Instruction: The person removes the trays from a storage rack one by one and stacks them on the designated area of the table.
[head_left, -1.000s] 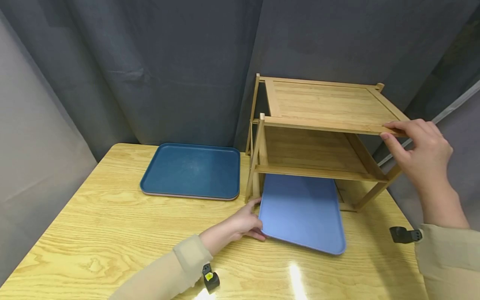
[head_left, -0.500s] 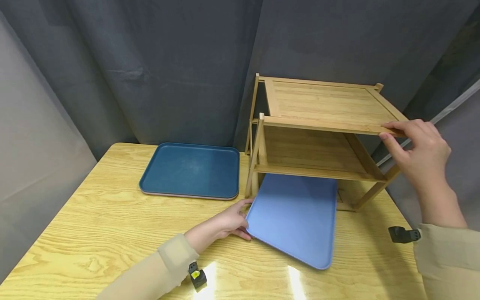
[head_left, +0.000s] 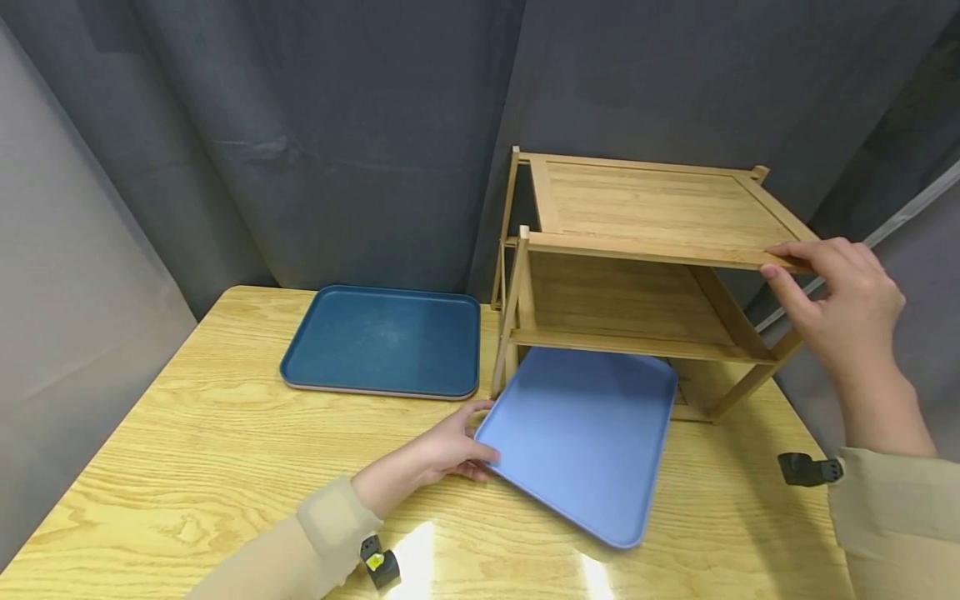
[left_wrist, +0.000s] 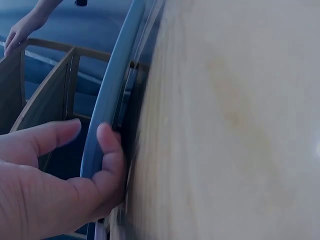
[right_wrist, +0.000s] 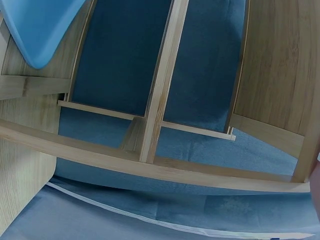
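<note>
The left hand (head_left: 442, 450) is gripping the near-left corner of the light blue tray (head_left: 577, 433), fingers curled round its rim, the tray lying skewed on the wooden table (head_left: 225, 450), half under the bamboo shelf rack (head_left: 637, 275). The right hand (head_left: 840, 300) is pinching the rack's top right front corner.

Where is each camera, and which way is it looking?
Head: on the person's head, facing forward and down at the table, rack and blue tray; both hands and sleeves show.
Left wrist: low beside the left hand, along the tabletop; its fingers grip the tray's rim.
Right wrist: under the rack, looking through its frame; no hand clearly shows.
All three views share the rack and blue tray.
</note>
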